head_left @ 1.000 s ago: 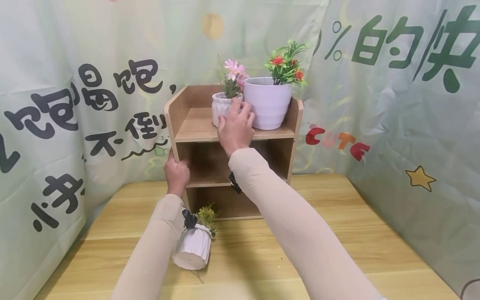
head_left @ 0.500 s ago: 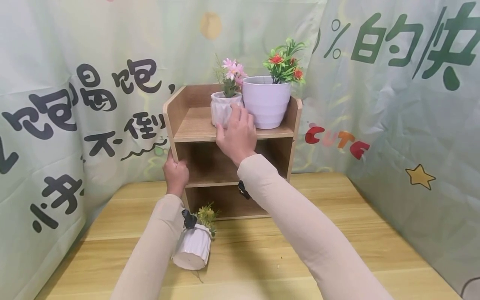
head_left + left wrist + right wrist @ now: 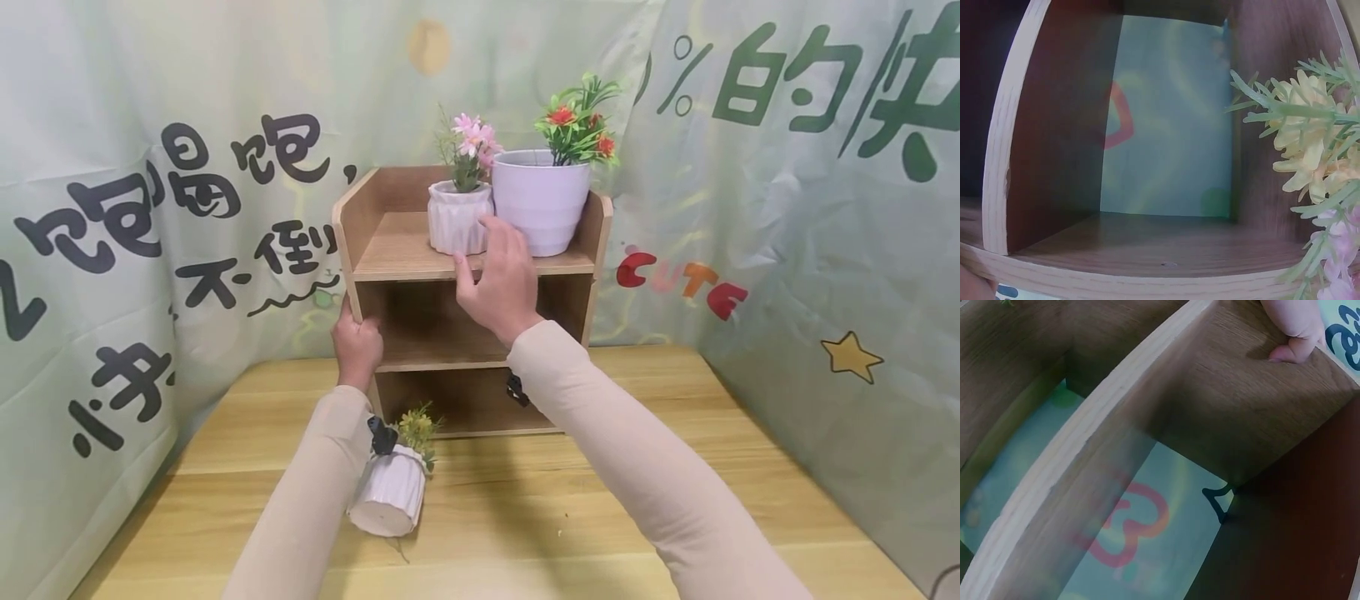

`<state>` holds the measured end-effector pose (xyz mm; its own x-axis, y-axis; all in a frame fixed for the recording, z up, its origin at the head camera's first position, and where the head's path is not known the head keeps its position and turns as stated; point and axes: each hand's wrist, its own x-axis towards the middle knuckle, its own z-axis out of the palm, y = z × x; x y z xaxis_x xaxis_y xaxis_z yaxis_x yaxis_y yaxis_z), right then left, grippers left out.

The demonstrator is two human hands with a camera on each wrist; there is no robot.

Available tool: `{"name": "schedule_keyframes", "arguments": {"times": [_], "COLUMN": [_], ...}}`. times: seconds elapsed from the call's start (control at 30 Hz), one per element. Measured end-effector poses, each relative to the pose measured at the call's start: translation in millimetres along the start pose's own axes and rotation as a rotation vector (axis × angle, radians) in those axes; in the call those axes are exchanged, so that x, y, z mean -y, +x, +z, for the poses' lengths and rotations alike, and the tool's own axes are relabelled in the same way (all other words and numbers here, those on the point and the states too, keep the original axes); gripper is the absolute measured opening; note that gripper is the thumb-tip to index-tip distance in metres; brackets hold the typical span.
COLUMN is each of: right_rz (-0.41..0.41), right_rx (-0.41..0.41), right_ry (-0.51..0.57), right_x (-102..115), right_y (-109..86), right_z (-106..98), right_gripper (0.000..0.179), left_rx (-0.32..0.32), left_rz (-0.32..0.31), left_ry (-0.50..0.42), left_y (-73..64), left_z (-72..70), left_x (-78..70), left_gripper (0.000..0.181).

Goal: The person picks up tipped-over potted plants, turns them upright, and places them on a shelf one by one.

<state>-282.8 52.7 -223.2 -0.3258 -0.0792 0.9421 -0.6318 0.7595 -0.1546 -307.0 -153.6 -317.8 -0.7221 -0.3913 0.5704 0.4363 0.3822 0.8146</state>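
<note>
A wooden three-tier shelf point(image 3: 420, 262) stands on the table. My left hand point(image 3: 357, 342) grips its left side panel; in the right wrist view the thumb of that left hand point(image 3: 1291, 328) lies against the panel's inner face. On the top tier, a small white pot with pink flowers point(image 3: 459, 221) stands upright beside a larger white pot with red flowers point(image 3: 540, 204). My right hand point(image 3: 501, 279) is in front of these pots, fingers extended, its fingertips close to the small pot's right side. Whether they touch it I cannot tell. Nothing is held in it.
A white pot with yellow flowers point(image 3: 388, 496) lies tipped on the wooden table point(image 3: 675, 500), by my left forearm. Its yellow flowers point(image 3: 1310, 131) fill the right of the left wrist view. A printed curtain point(image 3: 787, 250) hangs behind and at both sides.
My right hand has drawn back from the small pot with pink flowers, moving down and to the right. That pot stays upright on the top tier. The left hand keeps its grip on the panel.
</note>
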Motion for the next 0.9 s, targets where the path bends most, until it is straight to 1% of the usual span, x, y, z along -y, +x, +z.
{"name": "schedule_keyframes", "arguments": {"times": [0.17, 0.33, 0.43, 0.57, 0.67, 0.77, 0.9], "right_rz": [-0.071, -0.11, -0.108, -0.098, -0.107, -0.114, -0.09], "right_rx": [-0.07, -0.128, -0.143, -0.168, -0.209, -0.27, -0.349], "right_ry": [0.061, 0.088, 0.087, 0.095, 0.117, 0.134, 0.136], "right_x": [-9, -19, -25, -36, -47, -58, -73], "right_y": [-7.3, -12.7, -14.9, -20.1, -24.9, -28.7, -33.8], "right_z": [-5, -14, -22, -32, -37, -41, -45], "right_gripper": [0.049, 0.046, 0.046, 0.047, 0.046, 0.047, 0.049], "left_rx": [-0.002, -0.004, 0.007, 0.008, -0.01, -0.019, -0.019], "left_rz": [-0.001, -0.007, -0.006, -0.013, -0.015, -0.007, -0.012], "left_ry": [0.0, 0.017, 0.015, 0.025, 0.039, 0.043, 0.046], "left_y": [-0.4, -1.1, -2.3, -7.1, -9.9, -9.7, -9.3], "left_z": [-0.1, 0.9, 1.4, 1.9, 2.6, 3.0, 2.3], "left_x": [1.1, 1.9, 2.2, 7.4, 11.5, 11.8, 11.3], "left_gripper": [0.059, 0.058, 0.06, 0.062, 0.062, 0.062, 0.061]}}
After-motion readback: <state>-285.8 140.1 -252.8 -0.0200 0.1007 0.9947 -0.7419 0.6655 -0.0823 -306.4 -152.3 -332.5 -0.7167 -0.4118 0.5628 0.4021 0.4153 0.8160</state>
